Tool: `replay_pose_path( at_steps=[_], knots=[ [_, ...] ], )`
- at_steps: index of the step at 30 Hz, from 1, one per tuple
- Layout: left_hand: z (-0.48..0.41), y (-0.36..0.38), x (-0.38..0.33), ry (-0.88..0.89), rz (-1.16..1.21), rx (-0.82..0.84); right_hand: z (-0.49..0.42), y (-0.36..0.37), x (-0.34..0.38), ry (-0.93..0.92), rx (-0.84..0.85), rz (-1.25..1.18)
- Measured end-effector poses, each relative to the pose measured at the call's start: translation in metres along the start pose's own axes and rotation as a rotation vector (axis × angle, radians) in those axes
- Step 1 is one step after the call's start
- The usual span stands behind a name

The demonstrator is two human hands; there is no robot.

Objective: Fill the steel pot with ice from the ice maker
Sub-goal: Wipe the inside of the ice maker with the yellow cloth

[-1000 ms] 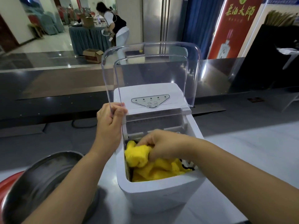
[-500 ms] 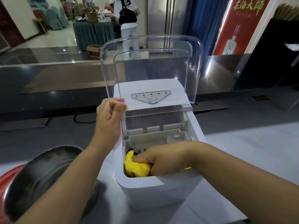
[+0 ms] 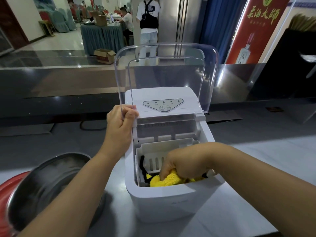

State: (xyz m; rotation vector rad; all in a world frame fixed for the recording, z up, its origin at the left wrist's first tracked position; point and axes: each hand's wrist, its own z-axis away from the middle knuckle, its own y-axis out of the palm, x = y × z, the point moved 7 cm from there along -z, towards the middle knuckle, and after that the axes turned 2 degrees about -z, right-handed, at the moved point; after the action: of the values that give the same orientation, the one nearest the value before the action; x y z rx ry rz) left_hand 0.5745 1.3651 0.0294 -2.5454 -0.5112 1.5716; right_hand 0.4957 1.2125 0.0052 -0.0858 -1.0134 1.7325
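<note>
A white ice maker (image 3: 172,200) stands on the counter in front of me, its clear lid (image 3: 167,69) raised upright. My left hand (image 3: 119,124) grips the lid's left edge and holds it up. My right hand (image 3: 186,165) reaches down into the ice maker's bin and grips a yellow cloth (image 3: 168,181) that lies there beside a black cord. No ice is visible in the bin. The steel pot (image 3: 51,183) sits at the lower left, tilted, partly behind my left forearm.
A red object (image 3: 6,195) lies under the pot at the left edge. A raised dark counter ledge (image 3: 59,86) runs behind the ice maker. Beyond it are a standing person (image 3: 148,23), a draped table and a cardboard box on the floor.
My right hand has pushed the yellow cloth from the top of the bin deeper inside and toward the right. The left hand has kept its grip on the lid.
</note>
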Motion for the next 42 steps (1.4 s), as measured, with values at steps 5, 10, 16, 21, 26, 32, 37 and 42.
replay_pose_path(
  at_steps=[5,10,16,21,26,32,37,42],
  knots=[
    [0.000,-0.001,-0.001,0.009,0.015,0.000,0.009,-0.003,-0.013,0.110,-0.028,0.075],
    [0.000,0.000,0.000,-0.005,0.012,-0.005,0.013,-0.012,-0.024,0.146,-0.070,0.105],
    [0.000,-0.001,0.001,0.024,0.011,-0.013,0.034,-0.063,-0.017,0.078,-0.526,0.156],
    [0.000,-0.001,-0.001,0.034,-0.009,-0.036,0.023,-0.035,-0.022,0.201,-0.359,0.542],
    [-0.001,-0.002,0.000,0.041,-0.005,-0.026,0.023,-0.016,-0.015,0.231,-0.280,0.604],
    [0.002,0.000,-0.003,0.011,-0.004,-0.009,0.013,0.000,-0.027,0.303,-0.209,0.432],
    [0.001,0.001,0.001,-0.003,0.010,-0.008,0.011,-0.003,-0.024,0.229,-0.227,0.198],
    [0.000,0.001,0.001,-0.004,0.014,-0.004,0.012,-0.010,-0.014,0.158,-0.325,0.158]
  ],
)
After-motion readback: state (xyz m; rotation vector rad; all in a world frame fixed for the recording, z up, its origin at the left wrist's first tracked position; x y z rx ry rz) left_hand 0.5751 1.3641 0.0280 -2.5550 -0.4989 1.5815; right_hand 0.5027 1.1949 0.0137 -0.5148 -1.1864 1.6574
